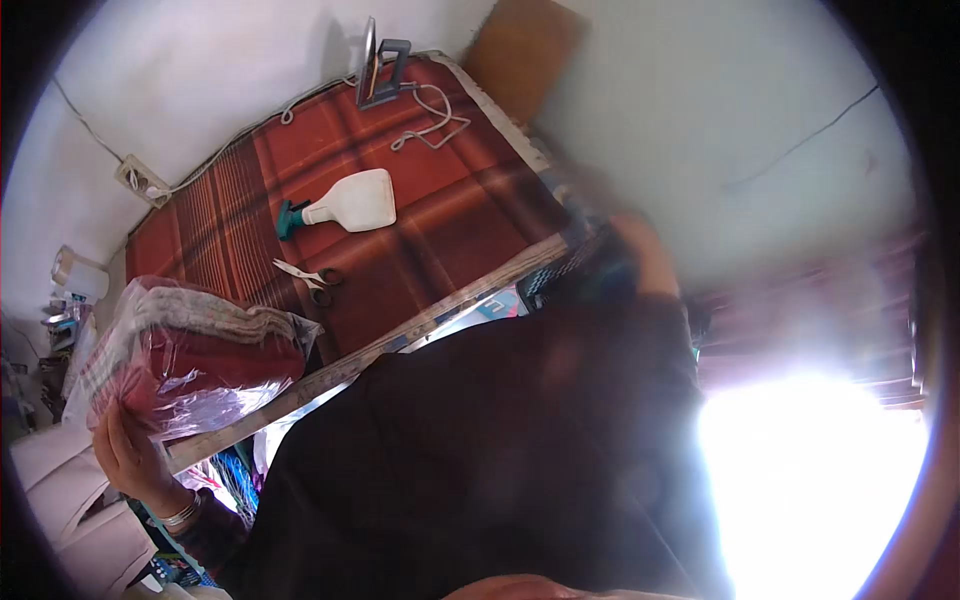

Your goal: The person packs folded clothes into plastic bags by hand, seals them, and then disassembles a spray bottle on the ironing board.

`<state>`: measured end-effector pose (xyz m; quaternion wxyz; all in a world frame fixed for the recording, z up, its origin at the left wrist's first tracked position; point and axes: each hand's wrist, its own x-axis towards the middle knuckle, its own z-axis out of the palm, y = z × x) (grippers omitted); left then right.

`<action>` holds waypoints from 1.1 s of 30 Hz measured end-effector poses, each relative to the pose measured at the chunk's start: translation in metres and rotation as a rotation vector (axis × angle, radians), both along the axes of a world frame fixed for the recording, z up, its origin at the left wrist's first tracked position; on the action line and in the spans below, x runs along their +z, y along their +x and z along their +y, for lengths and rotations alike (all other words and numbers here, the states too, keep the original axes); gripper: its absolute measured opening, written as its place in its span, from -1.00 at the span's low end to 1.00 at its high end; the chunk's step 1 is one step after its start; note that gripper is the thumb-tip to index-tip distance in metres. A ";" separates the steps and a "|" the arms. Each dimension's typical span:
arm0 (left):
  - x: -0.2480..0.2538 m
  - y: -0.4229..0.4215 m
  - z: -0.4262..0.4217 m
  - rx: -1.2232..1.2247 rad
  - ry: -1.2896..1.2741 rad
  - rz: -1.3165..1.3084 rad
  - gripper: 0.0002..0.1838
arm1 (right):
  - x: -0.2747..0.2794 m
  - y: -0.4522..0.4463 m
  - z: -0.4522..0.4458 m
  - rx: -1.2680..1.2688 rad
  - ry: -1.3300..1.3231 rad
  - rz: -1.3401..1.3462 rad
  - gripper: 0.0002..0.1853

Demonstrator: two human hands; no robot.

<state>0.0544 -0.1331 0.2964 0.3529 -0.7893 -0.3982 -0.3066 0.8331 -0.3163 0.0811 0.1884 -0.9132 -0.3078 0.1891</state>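
My left hand (132, 462), with bracelets at the wrist, has its fingers closed on the lower left corner of a clear plastic bag holding folded red and grey-beige cloth (225, 370). This bundle lies at the table's near left edge. My right hand (643, 250) is raised beside the table's right corner, near a dark blue patterned thing; blur hides its fingers. Between the hands, scissors (312, 280) with dark handles lie on the red plaid tabletop (440, 235). Behind them a white spray bottle (360, 202) with a green nozzle lies on its side.
An iron (382, 75) stands on its end at the back, its cord (437, 125) looped on the cloth. A wall socket (142, 182) and a white roll (80, 275) are at left. A brown board (525, 55) leans behind. Bright light (810, 480) glares at lower right.
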 end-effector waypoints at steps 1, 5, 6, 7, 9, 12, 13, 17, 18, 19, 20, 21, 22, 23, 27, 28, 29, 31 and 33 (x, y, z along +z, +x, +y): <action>-0.004 -0.007 0.002 -0.001 0.009 0.006 -0.80 | -0.018 0.012 0.000 -0.006 -0.001 0.010 -0.43; -0.007 -0.014 0.005 0.004 0.031 0.055 -0.80 | -0.081 0.058 0.018 0.136 -0.150 -0.048 -0.43; -0.007 -0.013 0.005 0.002 0.035 0.060 -0.80 | -0.087 0.062 0.021 0.184 -0.169 -0.029 -0.44; -0.007 -0.010 0.003 0.028 0.030 0.055 -0.80 | -0.081 0.059 0.023 0.184 -0.164 -0.026 -0.44; -0.008 -0.009 0.003 0.061 0.026 0.051 -0.80 | -0.060 0.044 0.026 0.125 -0.205 0.209 -0.50; -0.011 -0.015 0.012 0.097 0.140 0.100 -0.80 | -0.058 0.037 0.020 0.016 -0.106 0.366 -0.56; -0.011 -0.018 0.014 0.085 0.128 0.092 -0.81 | -0.053 0.028 0.018 -0.022 -0.073 0.417 -0.58; -0.015 -0.019 0.018 0.063 0.145 0.059 -0.82 | -0.008 -0.013 0.009 0.047 -0.038 0.241 -0.67; -0.016 -0.021 0.018 0.067 0.144 0.056 -0.82 | -0.016 -0.004 0.010 0.038 -0.030 0.265 -0.63; -0.016 -0.024 0.020 0.074 0.155 0.066 -0.82 | -0.024 0.005 0.010 0.029 -0.023 0.290 -0.59; -0.017 -0.025 0.020 0.080 0.167 0.077 -0.83 | -0.052 0.031 0.016 0.018 -0.046 0.263 -0.57; -0.018 -0.025 0.019 0.083 0.167 0.075 -0.83 | -0.050 0.029 0.017 0.015 -0.057 0.249 -0.55; -0.018 -0.025 0.019 0.091 0.157 0.057 -0.83 | -0.046 0.027 0.018 0.011 -0.068 0.235 -0.54; -0.018 -0.024 0.018 0.098 0.148 0.040 -0.82 | -0.006 -0.012 0.011 0.097 0.055 0.154 -0.52; -0.013 -0.019 0.015 0.078 0.120 0.075 -0.82 | 0.001 -0.006 0.028 0.389 0.038 -0.071 -0.50; -0.015 -0.023 0.016 0.076 0.104 0.058 -0.82 | -0.006 0.007 0.036 0.457 -0.007 -0.120 -0.50; -0.016 -0.026 0.017 0.074 0.086 0.043 -0.82 | -0.017 0.023 0.043 0.419 -0.076 -0.101 -0.50; -0.014 -0.026 0.020 0.057 0.083 0.062 -0.80 | -0.028 0.040 0.049 0.299 -0.179 -0.211 -0.51; -0.011 -0.027 0.021 -0.007 0.015 0.045 -0.77 | -0.018 0.051 0.048 0.134 -0.024 -0.368 -0.55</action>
